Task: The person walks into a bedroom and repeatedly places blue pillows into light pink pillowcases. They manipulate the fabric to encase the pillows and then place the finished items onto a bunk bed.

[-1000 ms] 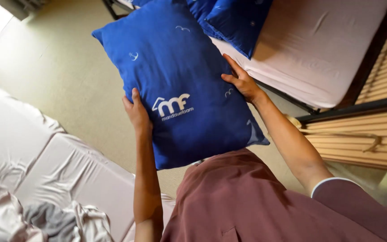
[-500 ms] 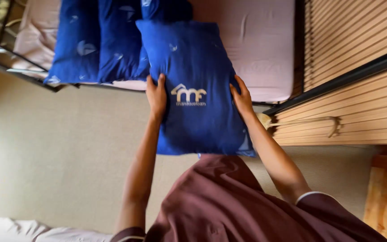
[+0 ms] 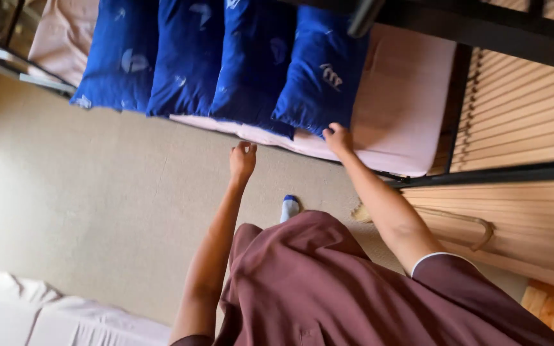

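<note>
Blue pillow on the pink mattress, both hands empty.
Right hand loosely curled, touching the pillow's lower corner; left hand half-closed over the carpet, just short of the bed edge.

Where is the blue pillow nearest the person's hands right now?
The rightmost blue pillow stands on the pink mattress at the top of the head view, last in a row of four, just above the right hand.
</note>
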